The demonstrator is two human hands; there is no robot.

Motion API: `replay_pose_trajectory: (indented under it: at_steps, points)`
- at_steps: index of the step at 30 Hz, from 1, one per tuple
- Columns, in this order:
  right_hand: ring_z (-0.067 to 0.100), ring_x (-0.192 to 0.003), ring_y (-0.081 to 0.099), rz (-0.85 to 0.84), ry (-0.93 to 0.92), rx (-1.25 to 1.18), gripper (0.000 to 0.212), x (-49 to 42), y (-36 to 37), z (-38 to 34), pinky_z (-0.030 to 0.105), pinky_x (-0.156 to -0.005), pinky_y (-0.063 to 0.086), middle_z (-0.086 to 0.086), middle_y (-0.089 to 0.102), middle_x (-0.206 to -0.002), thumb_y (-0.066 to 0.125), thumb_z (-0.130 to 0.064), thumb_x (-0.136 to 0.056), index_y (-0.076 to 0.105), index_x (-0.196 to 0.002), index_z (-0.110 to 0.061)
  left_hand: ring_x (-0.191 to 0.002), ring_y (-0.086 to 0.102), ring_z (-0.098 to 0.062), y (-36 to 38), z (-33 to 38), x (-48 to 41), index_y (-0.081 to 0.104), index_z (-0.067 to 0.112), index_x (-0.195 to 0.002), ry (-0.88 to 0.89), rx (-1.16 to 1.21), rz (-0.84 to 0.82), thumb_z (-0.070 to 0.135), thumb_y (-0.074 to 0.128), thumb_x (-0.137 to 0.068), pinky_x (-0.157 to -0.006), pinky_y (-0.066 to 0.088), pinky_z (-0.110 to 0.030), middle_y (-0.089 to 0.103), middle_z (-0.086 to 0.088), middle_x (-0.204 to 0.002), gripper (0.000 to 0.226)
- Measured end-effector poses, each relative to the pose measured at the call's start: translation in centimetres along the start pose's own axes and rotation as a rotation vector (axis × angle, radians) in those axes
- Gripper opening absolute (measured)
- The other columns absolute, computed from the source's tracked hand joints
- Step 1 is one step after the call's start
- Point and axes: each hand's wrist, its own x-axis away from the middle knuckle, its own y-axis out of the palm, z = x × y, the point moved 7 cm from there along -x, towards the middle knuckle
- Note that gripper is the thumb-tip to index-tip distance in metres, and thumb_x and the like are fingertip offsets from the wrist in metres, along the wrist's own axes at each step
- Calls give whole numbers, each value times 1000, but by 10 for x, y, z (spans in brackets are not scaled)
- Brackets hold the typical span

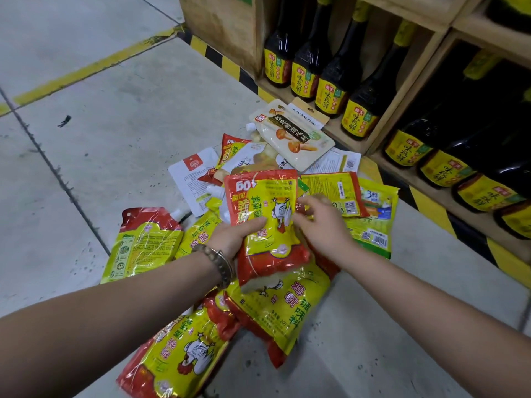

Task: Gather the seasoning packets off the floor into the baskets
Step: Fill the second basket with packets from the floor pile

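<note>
The left hand [230, 239] grips a red and yellow packet [261, 202] at its near left part, with the thumb on top. The right hand [324, 225] pinches its right edge. The packet lies between the two grips, its long axis pointing away from the person. It is glossy and crinkled, with a chicken drawing. The pile [281, 300] lies under and beyond the grips. No basket is in view.

"味极鲜" on yellow labels of dark bottles [336, 73]; "鸡精调味料" on yellow-and-red packet [283, 307], same upside down on held packet [264, 208]; "3鲜" on green-edged packet [373, 205]
</note>
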Motion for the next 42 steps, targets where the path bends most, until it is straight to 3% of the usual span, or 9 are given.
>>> replay_pose_trajectory:
  at_steps: [5, 9, 14, 17, 21, 24, 30, 34, 42]
  points:
    - [28, -133, 38, -138, -63, 859, 62, -42, -16, 67, 45, -112, 23, 12, 38, -147, 53, -34, -89, 30, -144, -17, -88, 68, -39, -11, -3, -7, 67, 13, -104, -27, 7, 25, 30, 85, -41, -84, 51, -59, 72, -16, -96, 67]
    - [29, -141, 27, -233, -163, 1007, 61, -45, 0, 84, 49, -116, 6, 10, 26, -154, 45, -53, -92, 33, -141, -19, -89, 68, -40, -16, -7, -9, 66, 12, -106, -67, 13, 33, 29, 91, -42, -85, 50, -60, 72, -16, -97, 71]
    - [34, -143, 21, -246, -207, 1095, 39, -44, 1, 85, 47, -118, 11, 13, 18, -157, 38, -11, -98, 36, -137, -14, -89, 69, -38, -17, -10, -8, 65, 13, -109, -86, 11, 48, 31, 90, -44, -86, 50, -58, 72, -15, -97, 71]
    - [33, -131, 43, -121, -242, 977, 34, -45, -10, 76, 47, -118, 16, 21, 52, -133, 46, 0, -91, 48, -124, -6, -89, 69, -37, -17, -8, -6, 64, 13, -108, -85, 4, 47, 32, 87, -46, -87, 50, -57, 72, -14, -97, 69]
    - [29, -56, 62, 253, -345, 720, 13, -33, -56, 52, 44, -83, 53, 13, 58, -56, 56, -8, -84, 56, -71, -4, -88, 69, -38, -17, -8, -4, 66, 12, -103, -81, -8, 51, 28, 83, -57, -86, 51, -57, 73, -15, -94, 51]
    - [33, -48, 57, 380, -293, 589, 29, -13, -86, 44, 28, -46, 42, 15, 61, -59, 46, -23, -89, 59, -73, -2, -87, 69, -38, -16, -6, -1, 67, 12, -100, -76, -9, 49, 24, 81, -63, -85, 51, -58, 73, -16, -93, 42]
    - [17, -63, 50, 468, 92, -348, 20, -1, -104, 32, 35, -58, 42, -3, 51, -65, 52, -13, -95, 50, -75, -17, -84, 69, -38, -9, -2, 1, 67, 14, -99, -36, -32, 47, 20, 78, -70, -83, 52, -58, 73, -14, -90, 31]
    - [15, -52, 64, 110, 442, -978, 19, 0, -45, 11, 31, -52, 56, 2, 68, -61, 53, -6, -94, 58, -76, -10, -71, 70, -32, -4, 1, 8, 68, 13, -95, -11, -19, 32, 17, 76, -72, -76, 56, -51, 73, -14, -83, 24]
    - [15, -54, 66, -99, 554, -918, 9, 21, 14, 6, 29, -57, 56, 2, 71, -65, 65, -20, -88, 64, -85, -12, -45, 65, -19, 2, 9, 22, 63, 2, -98, 37, 4, 58, 13, 60, -88, -41, 51, -26, 68, -5, -55, 15]
